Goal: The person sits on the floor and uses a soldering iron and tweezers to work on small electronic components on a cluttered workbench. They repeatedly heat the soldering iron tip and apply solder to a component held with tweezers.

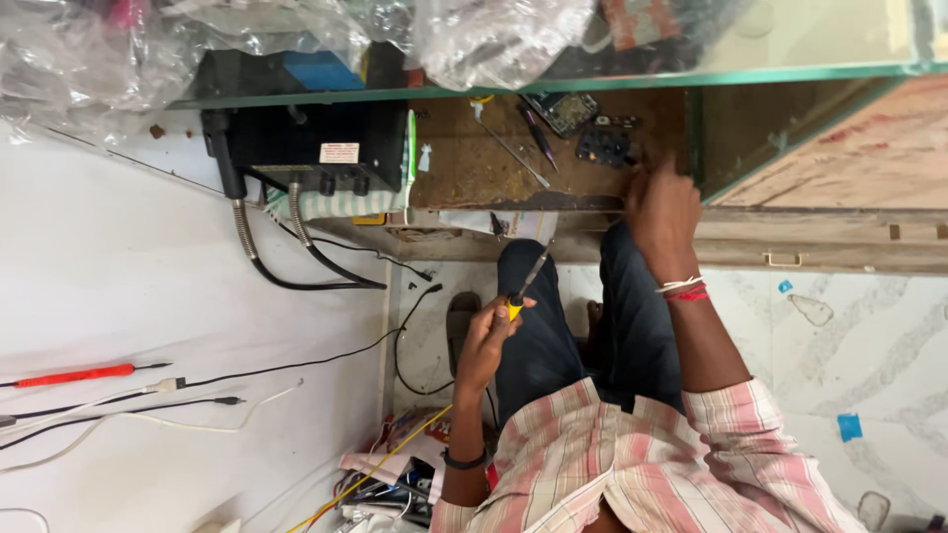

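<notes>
1. Screwdriver (523, 286), yellow handle with a thin dark shaft, sits at frame centre, above the person's knees, tip angled toward the upper right and the bench.
2. Left hand (486, 343) has its fingers curled tight round the yellow handle, thumb on top; held clear of the work, likely parked at the ready while the other hand works.
3. Right hand (660, 209) reaches to the upper centre-right, fingers bent down at the edge of the brown workbench (464, 168); cannot tell whether it pinches anything, as the fingertips are hidden behind the knuckles. Red and white threads wrap that wrist.
4. Just beside that hand: a small black part (602, 146) and an opened circuit board (563, 111), with tweezers (515, 153) lying flat further left, all within easy reach.
5. A black station box (316, 148) stands at the upper left of the bench, two hoses curling off its front.
6. White table (148, 296) fills the left, carrying a red-handled tool (74, 375) and loose cables.
7. Crumpled clear plastic (296, 25) lines the top edge on a glass shelf; pale marble floor lower right.
</notes>
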{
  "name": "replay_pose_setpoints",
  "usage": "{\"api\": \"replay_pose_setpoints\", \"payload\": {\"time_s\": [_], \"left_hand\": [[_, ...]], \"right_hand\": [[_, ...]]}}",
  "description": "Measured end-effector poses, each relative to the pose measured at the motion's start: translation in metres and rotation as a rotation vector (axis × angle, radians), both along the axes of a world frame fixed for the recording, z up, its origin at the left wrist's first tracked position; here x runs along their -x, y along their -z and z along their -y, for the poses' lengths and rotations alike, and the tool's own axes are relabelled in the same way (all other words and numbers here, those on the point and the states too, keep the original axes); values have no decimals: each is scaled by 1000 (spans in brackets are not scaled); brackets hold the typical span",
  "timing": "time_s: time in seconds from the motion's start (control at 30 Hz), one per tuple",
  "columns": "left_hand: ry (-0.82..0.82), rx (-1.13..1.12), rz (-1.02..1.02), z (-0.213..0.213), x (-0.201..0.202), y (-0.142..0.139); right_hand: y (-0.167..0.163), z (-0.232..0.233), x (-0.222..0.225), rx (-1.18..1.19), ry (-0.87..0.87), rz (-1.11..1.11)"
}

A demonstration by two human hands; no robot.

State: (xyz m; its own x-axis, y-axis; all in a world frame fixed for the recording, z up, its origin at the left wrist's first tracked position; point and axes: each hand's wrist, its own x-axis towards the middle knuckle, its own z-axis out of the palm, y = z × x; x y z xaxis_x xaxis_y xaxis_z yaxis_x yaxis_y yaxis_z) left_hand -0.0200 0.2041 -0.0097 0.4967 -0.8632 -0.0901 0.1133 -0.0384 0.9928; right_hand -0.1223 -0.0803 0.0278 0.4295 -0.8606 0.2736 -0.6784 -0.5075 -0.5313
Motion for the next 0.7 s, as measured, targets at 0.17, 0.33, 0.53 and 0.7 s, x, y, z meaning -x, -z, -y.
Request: {"api": "replay_pose_setpoints", "payload": {"time_s": [0.17,0.33,0.53,0.7], "left_hand": [[-38,-17,-27,3,-10,3],[-78,-61,-78,3,-16,9],[-126,-96,-128,-2,-20,19],[-189,-94,-190,-14,-27,27]], "right_hand": [[12,38,-19,0,10,-4],[29,64,-23,102,-51,-112],[40,70,-35,344,-37,15],[35,97,-79,274,-152,-117]]}}
